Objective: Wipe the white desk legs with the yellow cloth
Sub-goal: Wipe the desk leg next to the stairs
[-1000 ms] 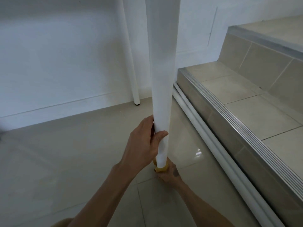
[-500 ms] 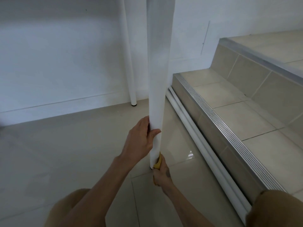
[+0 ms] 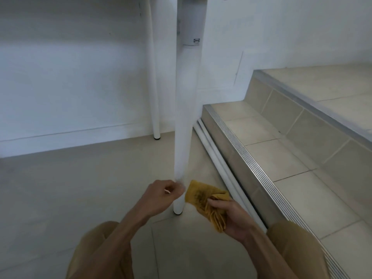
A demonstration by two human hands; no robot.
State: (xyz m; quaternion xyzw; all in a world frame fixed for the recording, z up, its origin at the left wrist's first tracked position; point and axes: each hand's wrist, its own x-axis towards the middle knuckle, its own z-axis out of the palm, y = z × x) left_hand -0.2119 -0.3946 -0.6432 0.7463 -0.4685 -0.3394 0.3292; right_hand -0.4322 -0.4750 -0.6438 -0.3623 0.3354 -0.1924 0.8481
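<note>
Crumpled yellow cloth (image 3: 203, 200) is gripped in right hand (image 3: 229, 218); left hand (image 3: 163, 196), fingers curled loosely, is held against round white desk leg (image 3: 186, 117).

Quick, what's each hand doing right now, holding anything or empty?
Left hand: fingers loosely curled beside the near desk leg, holding nothing visible.
Right hand: closed on the yellow cloth, which is off the leg.

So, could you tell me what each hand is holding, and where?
Right hand grips the yellow cloth by its bunched lower end; left hand holds nothing.
</note>
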